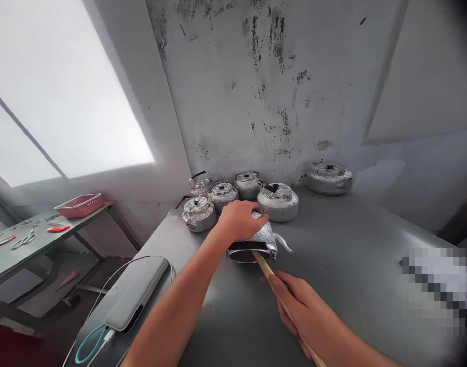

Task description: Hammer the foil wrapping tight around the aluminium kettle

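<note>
head view: centre of frame, the left hand (241, 220) grips a tipped kettle (264, 233), crinkled silvery metal with a curved spout, its round mouth facing the camera. lower right, the right hand (304, 306) is wrapped around a straight wooden stick (270, 276) entering that mouth. the step seems to be working the inside; next likely calls for a steady hold. smooth grey table (332, 239) beneath.
</note>
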`<state>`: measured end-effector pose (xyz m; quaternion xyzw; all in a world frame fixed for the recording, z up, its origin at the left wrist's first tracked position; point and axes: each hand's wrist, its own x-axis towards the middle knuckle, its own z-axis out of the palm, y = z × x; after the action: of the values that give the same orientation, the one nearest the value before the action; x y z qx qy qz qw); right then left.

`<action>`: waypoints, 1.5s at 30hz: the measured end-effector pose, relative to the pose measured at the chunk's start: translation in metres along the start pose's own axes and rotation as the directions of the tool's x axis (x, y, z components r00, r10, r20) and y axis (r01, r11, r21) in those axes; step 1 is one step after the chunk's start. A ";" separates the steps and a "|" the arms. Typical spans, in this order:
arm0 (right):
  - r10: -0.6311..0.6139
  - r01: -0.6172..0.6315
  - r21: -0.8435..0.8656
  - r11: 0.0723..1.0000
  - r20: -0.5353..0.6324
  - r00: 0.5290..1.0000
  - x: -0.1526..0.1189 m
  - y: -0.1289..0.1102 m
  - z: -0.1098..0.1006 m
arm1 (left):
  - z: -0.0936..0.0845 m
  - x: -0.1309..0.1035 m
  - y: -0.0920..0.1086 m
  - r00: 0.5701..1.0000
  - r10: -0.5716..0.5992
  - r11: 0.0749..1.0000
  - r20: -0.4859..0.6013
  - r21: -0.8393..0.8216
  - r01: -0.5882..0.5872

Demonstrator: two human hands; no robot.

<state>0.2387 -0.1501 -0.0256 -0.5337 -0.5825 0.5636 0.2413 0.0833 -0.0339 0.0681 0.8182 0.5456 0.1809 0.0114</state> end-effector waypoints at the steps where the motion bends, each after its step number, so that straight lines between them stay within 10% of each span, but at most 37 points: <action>1: 0.004 -0.004 0.000 1.000 0.009 1.000 0.000 0.000 0.000 | 0.000 0.000 0.000 1.000 -0.001 1.000 0.004 0.001 0.001; 27: -0.028 0.027 0.041 0.999 0.025 0.999 -0.002 -0.004 -0.002 | 0.001 0.000 -0.002 1.000 -0.001 1.000 0.002 -0.011 0.001; 45: -0.348 0.274 -0.560 0.782 -0.026 0.937 0.008 -0.012 -0.060 | -0.027 0.006 -0.057 0.998 0.032 0.978 -0.052 -0.204 -0.042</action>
<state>0.2850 -0.1172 -0.0026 -0.5116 -0.7825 0.2898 0.2048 0.0267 -0.0109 0.0826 0.8181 0.5090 0.2559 0.0790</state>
